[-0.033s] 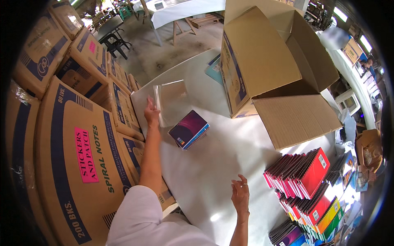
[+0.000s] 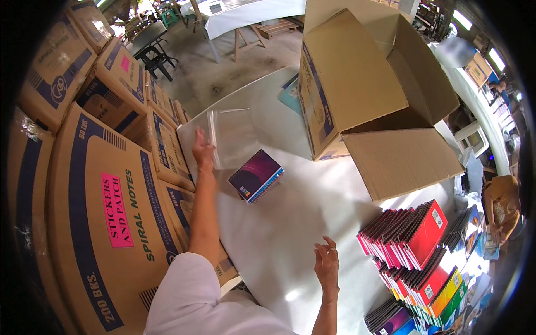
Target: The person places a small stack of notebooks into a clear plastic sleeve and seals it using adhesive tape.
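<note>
Filling my remote view, a white bench (image 2: pixel 279 240) carries an open cardboard box (image 2: pixel 354 72) at its far side. Stacked spiral notebooks (image 2: pixel 410 230), red uppermost, crowd the right. A clear plastic bag (image 2: pixel 233 131) lies flat toward the left, with a small purple-topped notebook pile (image 2: pixel 255 176) near its lower end. I see the left hand (image 2: pixel 203 152), fingers loosely spread by the bag's left edge, contact unclear; the right hand (image 2: pixel 327 266), fingers half curled and empty, hovers over the bench.

Clear plastic sheeting (image 2: pixel 235 137) – glossy, paper notebooks (image 2: pixel 255 174) – smooth-covered, matt cardboard carton (image 2: pixel 357 72), smooth tabletop (image 2: pixel 268 240)
</note>
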### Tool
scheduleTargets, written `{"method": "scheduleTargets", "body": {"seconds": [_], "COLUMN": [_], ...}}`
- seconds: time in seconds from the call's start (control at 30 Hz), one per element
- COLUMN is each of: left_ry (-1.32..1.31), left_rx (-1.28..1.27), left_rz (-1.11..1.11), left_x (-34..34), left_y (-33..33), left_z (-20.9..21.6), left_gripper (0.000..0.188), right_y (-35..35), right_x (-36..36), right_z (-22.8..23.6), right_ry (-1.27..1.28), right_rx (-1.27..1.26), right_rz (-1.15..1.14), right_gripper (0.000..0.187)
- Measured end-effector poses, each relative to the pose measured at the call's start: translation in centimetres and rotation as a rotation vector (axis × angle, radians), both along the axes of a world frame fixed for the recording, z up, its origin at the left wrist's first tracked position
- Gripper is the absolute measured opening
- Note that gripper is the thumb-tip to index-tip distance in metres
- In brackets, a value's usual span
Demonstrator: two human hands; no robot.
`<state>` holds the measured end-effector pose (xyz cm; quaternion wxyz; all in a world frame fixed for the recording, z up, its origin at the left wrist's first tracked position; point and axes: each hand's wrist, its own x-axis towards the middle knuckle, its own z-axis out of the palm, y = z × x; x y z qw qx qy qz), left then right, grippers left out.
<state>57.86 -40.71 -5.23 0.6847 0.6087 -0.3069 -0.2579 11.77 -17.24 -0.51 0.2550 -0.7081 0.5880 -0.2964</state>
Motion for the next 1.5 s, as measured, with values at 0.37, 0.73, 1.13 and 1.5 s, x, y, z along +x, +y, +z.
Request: {"method": "scheduleTargets", "body": {"seconds": [0.37, 0.73, 1.13, 1.5], "left_ry": [0.043, 0.423, -0.174, 0.495], "left_rx": [-0.335, 0.258, 0.181, 0.422], "left_rz": [-0.491, -1.007, -1.137, -1.083], "left_x": [-24.5, -28.7, -32.7, -35.9], "left_y": [16.9, 28.0, 32.2, 33.5], "left_z": [31.2, 14.2, 8.4, 15.2], "left_gripper": [0.088, 0.092, 0.087, 0.040], "right_y": [-1.3, 9.9, 15.1, 16.3], "right_x": [-0.3, -7.6, -6.2, -2.7], "right_z": [6.3, 3.2, 2.9, 8.6], "right_ry": [-0.901, -1.153, -0.671, -0.516], "right_rx": [0.120, 0.476, 0.222, -0.062], "right_rz": [0.079, -0.301, -0.328, -0.077], "right_gripper": [0.066, 0.079, 0.051, 0.089]}}
